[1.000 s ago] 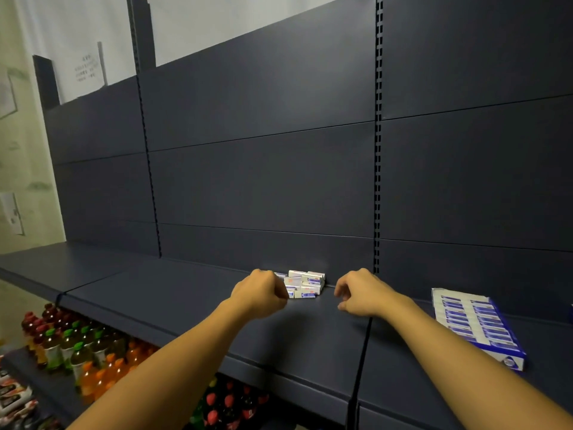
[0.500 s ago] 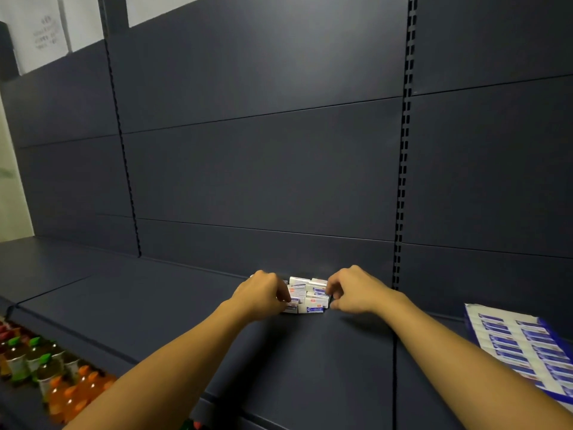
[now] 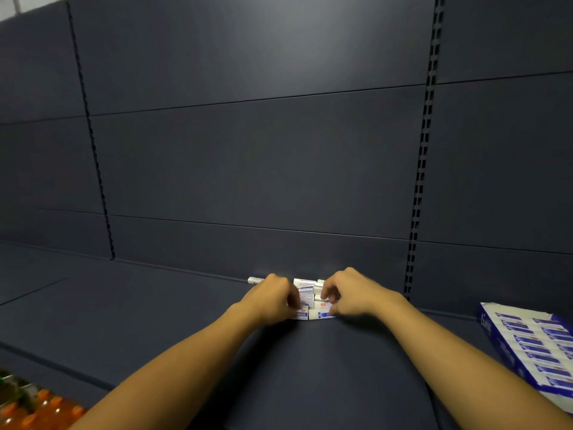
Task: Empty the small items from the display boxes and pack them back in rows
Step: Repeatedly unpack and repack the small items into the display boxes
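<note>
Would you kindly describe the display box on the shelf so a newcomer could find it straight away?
Look along the dark shelf to its far right edge. There the display box lies apart from the loose small packs that both hands gather mid-shelf. It is far larger, blue-sided, its white top printed with two rows of blue labels.

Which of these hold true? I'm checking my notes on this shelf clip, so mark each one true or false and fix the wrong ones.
1. Both hands are on the pile of small boxes. True: the left hand and right hand close in on it from either side.
2. The pile sits inside the display box. False: it lies on the bare dark shelf; the display box is apart, at the right.
3. The display box is empty. False: it holds rows of blue-and-white items.
4. Orange-capped bottles show at lower left. True.
5. One small white item lies just left of the left hand. True.
</note>
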Motion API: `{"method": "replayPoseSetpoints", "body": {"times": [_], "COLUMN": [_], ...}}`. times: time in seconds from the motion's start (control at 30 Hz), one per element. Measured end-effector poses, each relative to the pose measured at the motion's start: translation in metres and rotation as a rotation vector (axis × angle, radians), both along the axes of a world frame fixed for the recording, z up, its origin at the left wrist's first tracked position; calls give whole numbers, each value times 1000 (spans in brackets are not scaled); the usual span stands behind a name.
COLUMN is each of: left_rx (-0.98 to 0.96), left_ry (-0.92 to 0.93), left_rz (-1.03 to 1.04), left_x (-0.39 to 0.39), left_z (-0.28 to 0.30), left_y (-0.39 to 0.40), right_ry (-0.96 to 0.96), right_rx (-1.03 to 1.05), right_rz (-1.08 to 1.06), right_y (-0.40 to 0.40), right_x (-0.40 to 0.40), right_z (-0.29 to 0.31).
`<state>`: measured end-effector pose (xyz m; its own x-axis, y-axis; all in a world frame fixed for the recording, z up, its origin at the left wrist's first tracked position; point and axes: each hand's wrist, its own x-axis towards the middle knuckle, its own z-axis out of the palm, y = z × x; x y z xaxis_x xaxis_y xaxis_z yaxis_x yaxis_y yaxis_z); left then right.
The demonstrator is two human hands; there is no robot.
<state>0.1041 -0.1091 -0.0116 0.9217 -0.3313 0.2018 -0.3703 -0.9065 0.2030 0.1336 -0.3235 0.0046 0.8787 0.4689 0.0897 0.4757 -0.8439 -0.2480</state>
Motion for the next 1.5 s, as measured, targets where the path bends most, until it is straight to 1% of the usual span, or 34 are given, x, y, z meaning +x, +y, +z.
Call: {"method": "replayPoseSetpoints", "body": {"times": [0.43, 0.67, 0.83, 0.97, 1.13, 1.33, 1.5], "left_rx": [52, 22, 63, 96, 38, -14, -19], "left_ry": [14, 28, 45, 68, 25, 0, 25], "left_rz": [-63, -89, -114, -157, -227, -378, -485], "left_x": [0, -2, -3, -2, 1, -6, -18], "left_z": [-3, -7, -7, -4, 12, 34, 35], "left_y": [8, 14, 17, 21, 11, -31, -72], "right_ry": [47, 28, 18, 11, -11, -47, -48], "right_rx": [-36, -36, -19, -13, 21, 13, -33], "right_rz": [-57, -92, -126, -185, -288, -454, -578], "right_y": [17, 20, 15, 5, -15, -48, -77], "right_x": [6, 0, -13, -28, -54, -97, -138], "right_z": [-14, -18, -17, -9, 5, 20, 27]}}
